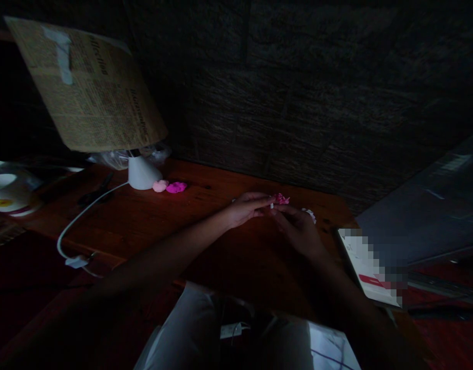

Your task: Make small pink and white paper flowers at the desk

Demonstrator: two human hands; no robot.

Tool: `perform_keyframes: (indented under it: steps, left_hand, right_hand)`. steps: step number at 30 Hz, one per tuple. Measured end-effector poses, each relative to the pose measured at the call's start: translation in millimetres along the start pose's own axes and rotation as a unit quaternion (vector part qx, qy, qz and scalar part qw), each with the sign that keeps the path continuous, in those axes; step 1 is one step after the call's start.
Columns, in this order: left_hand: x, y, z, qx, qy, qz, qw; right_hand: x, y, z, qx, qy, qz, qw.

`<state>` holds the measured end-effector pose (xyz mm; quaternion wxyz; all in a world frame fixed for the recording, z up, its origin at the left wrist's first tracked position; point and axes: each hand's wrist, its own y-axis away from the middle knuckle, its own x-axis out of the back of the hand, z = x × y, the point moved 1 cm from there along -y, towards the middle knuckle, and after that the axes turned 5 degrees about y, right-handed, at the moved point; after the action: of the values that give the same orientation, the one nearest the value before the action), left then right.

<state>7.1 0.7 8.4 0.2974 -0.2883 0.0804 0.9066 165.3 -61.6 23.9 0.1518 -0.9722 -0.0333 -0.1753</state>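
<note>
Over the wooden table, my left hand [249, 209] reaches in with its fingers closed around a small pink ruffled piece [281, 199] that looks like a clay flower. My right hand [301, 231] meets it from the right, thumb and fingertips pinched at a tiny white bit [272, 205]. Whether that bit is joined to the pink piece is too dark to tell. Just behind my right hand lies a white ruffled piece [310, 215], partly hidden. A pale pink lump [160, 186] and a bright magenta lump [176, 187], like soft clay, lie together farther left.
A lamp with a newspaper-print shade [101, 92] and grey base [142, 173] stands at the back left, its white cord [67, 226] hanging over the edge. A white cup [5, 192] is far left. A box-like object [369, 267] lies at the right edge; a dark wall rises behind.
</note>
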Motion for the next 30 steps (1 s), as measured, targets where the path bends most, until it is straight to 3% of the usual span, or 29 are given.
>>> perform_keyframes:
  steps: [19,24,27,30]
  left_hand:
    - [1.7,0,1,0.003,-0.064,0.012,0.998]
    - [2.0,0,3,-0.008,-0.054,0.016,0.998]
    - [1.2,0,5,-0.013,-0.069,0.009,0.997]
    - [-0.2,1,5,-0.002,-0.086,-0.014,0.996]
  right_hand:
    - [-3,2,2,0.039,0.076,0.023,0.996]
    - [5,-2,5,0.004,0.056,0.045,0.997]
    - [13,-5,4,0.027,0.019,0.09,0.995]
    - [15,-5,6,0.039,0.004,0.085,0.996]
